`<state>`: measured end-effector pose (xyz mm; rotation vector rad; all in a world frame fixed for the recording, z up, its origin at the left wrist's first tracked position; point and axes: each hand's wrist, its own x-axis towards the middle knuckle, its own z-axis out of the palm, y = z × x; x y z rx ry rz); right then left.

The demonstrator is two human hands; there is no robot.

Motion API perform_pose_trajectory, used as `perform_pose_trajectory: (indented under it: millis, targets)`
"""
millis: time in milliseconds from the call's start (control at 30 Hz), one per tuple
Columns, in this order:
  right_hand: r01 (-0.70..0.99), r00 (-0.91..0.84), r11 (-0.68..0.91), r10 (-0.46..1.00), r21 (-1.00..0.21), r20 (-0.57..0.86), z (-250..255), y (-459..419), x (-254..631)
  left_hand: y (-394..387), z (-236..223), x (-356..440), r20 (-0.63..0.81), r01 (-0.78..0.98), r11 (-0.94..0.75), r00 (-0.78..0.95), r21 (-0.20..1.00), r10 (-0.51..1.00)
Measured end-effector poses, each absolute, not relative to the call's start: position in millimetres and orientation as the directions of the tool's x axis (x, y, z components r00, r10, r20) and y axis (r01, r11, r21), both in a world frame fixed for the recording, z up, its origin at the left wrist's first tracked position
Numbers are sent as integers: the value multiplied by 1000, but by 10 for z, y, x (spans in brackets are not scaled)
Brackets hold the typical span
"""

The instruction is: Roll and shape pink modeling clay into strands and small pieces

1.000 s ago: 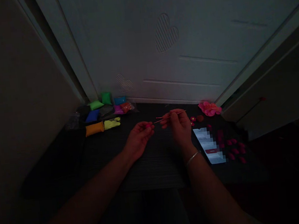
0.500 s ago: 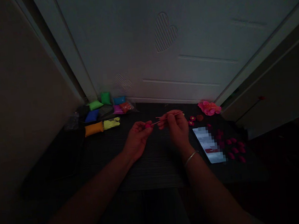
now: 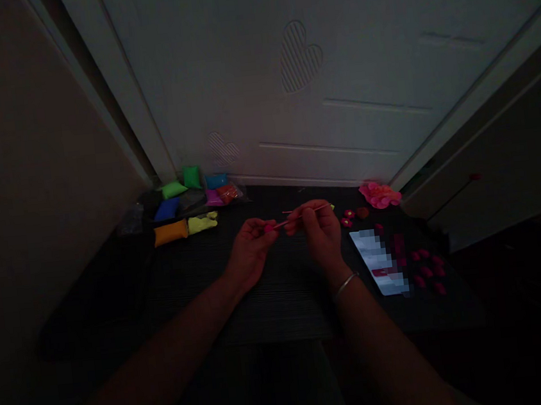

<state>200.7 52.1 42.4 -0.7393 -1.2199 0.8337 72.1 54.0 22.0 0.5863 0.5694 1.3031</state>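
Note:
My left hand is closed in a pinch on a small pink clay piece above a dark mat. Close beside it, my right hand grips a thin stick whose near end touches the pink piece. A bracelet sits on my right wrist. The scene is very dim.
Several coloured clay bags lie at the mat's back left. A pink clay flower is at the back right. A phone and several small pink petals lie to the right. A white door stands behind.
Both hands have stayed almost in place. The stick's tip has moved slightly left, closer into the pink piece.

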Motion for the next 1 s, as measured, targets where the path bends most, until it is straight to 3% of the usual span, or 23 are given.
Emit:
perform_pose_trajectory:
  millis: [1000]
  targets:
    - [-47,138,532,842,-845,522,434,477,1986,514,270,721,-73,-724,182,180,665,981]
